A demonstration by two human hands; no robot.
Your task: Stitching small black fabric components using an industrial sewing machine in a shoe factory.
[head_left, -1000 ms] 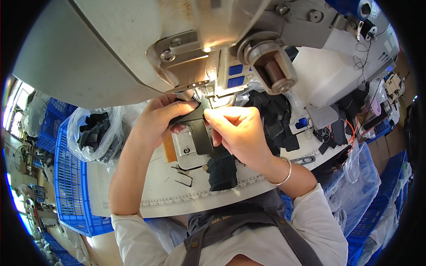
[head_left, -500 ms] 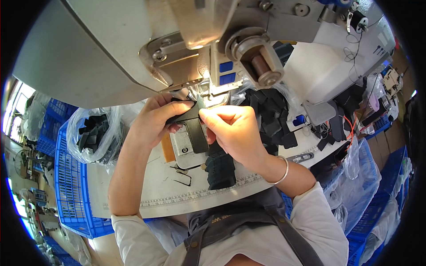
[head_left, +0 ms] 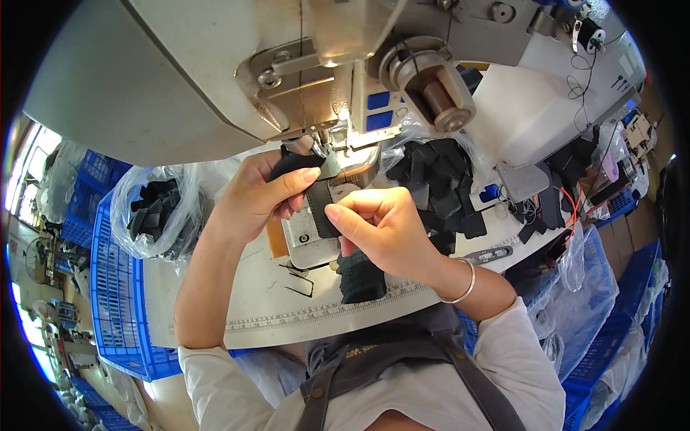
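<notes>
Under the sewing machine head (head_left: 180,72), my left hand (head_left: 251,197) pinches a black fabric piece (head_left: 287,164) between thumb and fingers, close by the presser foot (head_left: 316,146). A black stitched strip (head_left: 321,208) hangs from there toward me over the metal machine bed (head_left: 302,241). My right hand (head_left: 388,226) is closed, its thumb tip at the strip's right edge. Its curled fingers hide whatever is between them. Just nearer than the bed lies a stack of dark pieces (head_left: 361,276).
Dark pieces are heaped (head_left: 435,183) right of the machine bed. On the left, a plastic bag (head_left: 190,208) of black pieces sits by a blue crate (head_left: 118,287). A ruler strip (head_left: 287,316) edges the table. A thread spool (head_left: 438,97) hangs above right.
My right hand has slid toward me along the strip. The left thumb has shifted slightly on the black piece, and more of the presser foot shows. The whole view has moved a little.
</notes>
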